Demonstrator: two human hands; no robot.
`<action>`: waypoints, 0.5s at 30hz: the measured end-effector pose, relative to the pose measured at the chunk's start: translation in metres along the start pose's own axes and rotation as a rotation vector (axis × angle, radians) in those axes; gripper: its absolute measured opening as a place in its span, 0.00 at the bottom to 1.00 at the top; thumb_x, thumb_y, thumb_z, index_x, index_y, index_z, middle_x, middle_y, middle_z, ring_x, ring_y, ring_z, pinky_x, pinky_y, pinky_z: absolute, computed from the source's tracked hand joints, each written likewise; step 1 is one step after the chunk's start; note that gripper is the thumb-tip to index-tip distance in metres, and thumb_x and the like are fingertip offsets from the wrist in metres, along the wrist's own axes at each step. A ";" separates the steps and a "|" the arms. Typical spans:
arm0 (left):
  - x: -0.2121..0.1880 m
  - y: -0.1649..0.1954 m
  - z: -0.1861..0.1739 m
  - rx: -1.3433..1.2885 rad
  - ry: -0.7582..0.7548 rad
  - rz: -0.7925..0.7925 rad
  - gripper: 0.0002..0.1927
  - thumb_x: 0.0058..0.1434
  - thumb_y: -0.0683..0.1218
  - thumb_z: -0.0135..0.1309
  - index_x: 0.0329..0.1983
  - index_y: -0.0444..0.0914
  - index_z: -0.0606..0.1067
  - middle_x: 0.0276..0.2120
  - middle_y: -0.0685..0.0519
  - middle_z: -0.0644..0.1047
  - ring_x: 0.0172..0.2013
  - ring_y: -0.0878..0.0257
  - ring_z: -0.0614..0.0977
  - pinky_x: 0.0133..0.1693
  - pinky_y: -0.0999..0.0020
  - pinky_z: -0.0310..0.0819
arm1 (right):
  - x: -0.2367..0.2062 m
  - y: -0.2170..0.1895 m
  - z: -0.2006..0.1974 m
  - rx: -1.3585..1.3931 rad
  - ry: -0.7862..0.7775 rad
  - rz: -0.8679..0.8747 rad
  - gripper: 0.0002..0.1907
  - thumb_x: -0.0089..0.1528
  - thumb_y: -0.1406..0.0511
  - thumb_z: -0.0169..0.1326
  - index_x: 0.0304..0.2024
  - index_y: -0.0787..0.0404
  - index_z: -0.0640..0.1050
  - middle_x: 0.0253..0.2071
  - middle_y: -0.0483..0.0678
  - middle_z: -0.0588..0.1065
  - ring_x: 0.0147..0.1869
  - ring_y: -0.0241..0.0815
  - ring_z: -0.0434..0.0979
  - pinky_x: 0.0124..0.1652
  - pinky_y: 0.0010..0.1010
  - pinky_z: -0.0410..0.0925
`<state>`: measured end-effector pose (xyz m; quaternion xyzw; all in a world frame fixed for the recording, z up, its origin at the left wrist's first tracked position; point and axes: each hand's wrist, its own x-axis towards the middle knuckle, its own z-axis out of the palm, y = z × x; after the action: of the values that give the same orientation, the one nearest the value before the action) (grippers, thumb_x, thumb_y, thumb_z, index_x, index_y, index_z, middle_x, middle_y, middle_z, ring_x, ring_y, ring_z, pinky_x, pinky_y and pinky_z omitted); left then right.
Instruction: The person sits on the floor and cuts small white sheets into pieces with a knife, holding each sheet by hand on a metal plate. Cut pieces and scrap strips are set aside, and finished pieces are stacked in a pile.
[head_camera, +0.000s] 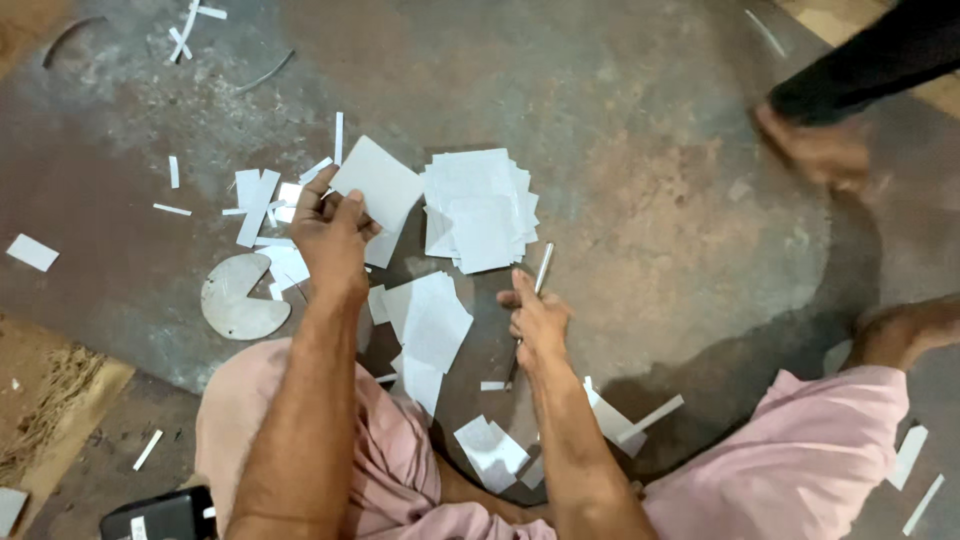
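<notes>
Item: white square sheet (378, 184), pinched at its lower-left corner in our left hand (330, 235), raised just left of the stack of cut squares (480, 208). Right hand (538, 322) closed around a slim metal blade (532, 300). We judge it best to square the edges before laying it down on the floor (650, 180).
</notes>
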<state>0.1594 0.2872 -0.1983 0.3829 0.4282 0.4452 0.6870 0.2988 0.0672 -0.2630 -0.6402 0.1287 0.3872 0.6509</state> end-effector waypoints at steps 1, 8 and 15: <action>0.002 0.000 0.002 0.011 0.014 0.000 0.22 0.64 0.35 0.53 0.62 0.37 0.71 0.27 0.61 0.73 0.27 0.73 0.73 0.30 0.73 0.77 | 0.005 -0.001 0.006 -0.013 0.009 0.012 0.15 0.60 0.58 0.63 0.40 0.61 0.78 0.27 0.49 0.79 0.16 0.27 0.59 0.16 0.20 0.49; 0.014 0.009 0.013 0.058 0.032 -0.031 0.21 0.63 0.36 0.55 0.60 0.36 0.74 0.28 0.60 0.74 0.28 0.73 0.74 0.29 0.74 0.78 | 0.024 0.001 0.017 -0.033 -0.004 0.037 0.12 0.61 0.60 0.63 0.40 0.60 0.77 0.28 0.46 0.78 0.21 0.31 0.70 0.19 0.21 0.56; 0.015 0.024 0.017 0.025 0.053 -0.078 0.20 0.64 0.37 0.57 0.60 0.37 0.74 0.31 0.58 0.77 0.29 0.72 0.77 0.30 0.73 0.79 | 0.009 0.000 0.010 0.024 -0.001 -0.037 0.09 0.64 0.62 0.59 0.36 0.60 0.74 0.29 0.45 0.76 0.24 0.32 0.67 0.22 0.23 0.57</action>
<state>0.1723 0.3062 -0.1744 0.3625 0.4662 0.4229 0.6873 0.3018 0.0796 -0.2676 -0.6345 0.1212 0.3737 0.6657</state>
